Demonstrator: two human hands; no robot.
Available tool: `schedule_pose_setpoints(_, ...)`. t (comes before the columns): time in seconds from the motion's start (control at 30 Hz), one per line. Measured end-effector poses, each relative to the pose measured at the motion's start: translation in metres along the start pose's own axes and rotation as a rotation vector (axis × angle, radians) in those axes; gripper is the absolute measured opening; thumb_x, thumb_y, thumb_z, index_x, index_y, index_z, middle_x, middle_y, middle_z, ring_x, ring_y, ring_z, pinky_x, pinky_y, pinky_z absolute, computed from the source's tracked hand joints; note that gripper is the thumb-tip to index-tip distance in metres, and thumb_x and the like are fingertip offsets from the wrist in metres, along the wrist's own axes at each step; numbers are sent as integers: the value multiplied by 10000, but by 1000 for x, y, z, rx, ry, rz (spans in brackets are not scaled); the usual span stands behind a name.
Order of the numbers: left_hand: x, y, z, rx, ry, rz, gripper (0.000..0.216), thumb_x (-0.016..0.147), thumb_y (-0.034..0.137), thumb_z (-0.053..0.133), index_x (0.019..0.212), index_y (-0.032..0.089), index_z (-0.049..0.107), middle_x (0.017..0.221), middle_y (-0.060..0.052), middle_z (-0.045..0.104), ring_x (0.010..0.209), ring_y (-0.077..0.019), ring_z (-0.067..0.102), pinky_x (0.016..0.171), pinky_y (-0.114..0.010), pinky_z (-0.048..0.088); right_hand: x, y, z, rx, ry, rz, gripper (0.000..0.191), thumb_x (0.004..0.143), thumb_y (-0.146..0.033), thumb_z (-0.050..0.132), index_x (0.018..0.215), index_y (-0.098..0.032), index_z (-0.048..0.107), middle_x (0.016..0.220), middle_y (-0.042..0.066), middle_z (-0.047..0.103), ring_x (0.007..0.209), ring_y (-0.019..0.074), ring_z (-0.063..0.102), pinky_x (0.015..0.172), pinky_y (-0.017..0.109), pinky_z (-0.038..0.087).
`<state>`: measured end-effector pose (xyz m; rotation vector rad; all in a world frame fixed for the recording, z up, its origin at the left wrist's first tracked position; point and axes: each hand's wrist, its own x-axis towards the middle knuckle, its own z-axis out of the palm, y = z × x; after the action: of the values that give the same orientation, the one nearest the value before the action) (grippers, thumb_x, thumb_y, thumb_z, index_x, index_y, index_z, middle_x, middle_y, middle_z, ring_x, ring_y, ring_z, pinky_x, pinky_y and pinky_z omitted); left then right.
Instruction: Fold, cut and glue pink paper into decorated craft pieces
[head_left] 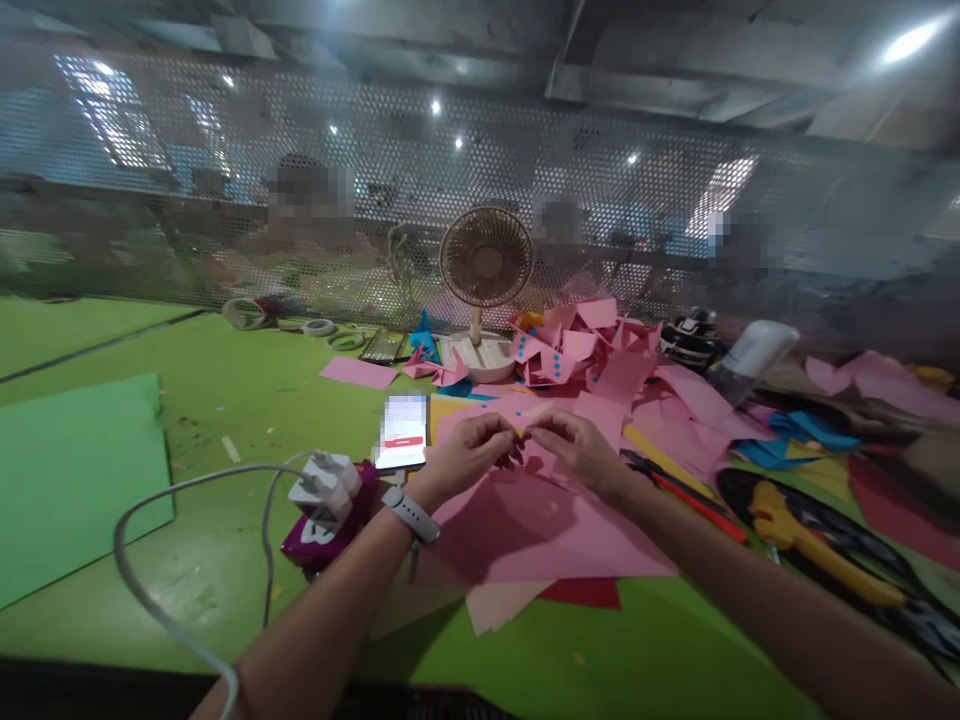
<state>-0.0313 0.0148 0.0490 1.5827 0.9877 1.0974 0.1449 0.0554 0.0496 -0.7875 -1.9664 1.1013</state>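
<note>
My left hand, with a grey-white band on its wrist, and my right hand meet fingertip to fingertip over a stack of pink paper sheets. Thumb and fingers of each are pinched together. Whatever lies between them is too small and blurred to name. A bit of pink paper shows just under the fingers. Beyond the hands is a heap of folded pink paper pieces, some with blue dots. A lit phone lies just left of my left hand.
A white charger with a looping cable sits at left, near a large green sheet. A small fan stands before the mesh partition. At right lie a red-and-black tool and a yellow-handled tool.
</note>
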Motion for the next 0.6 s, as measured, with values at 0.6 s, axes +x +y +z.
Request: schedule_pose_setpoints(0.6,-4,3,1,140,-23,33,143,789,222,444,729,135,541,655,-20,587,579,-99,555,560,-217,462,1,-3,-1,17,-47,48,98,745,-259,562,745,-166,593,721,5,608,700,137,572,671,273,457)
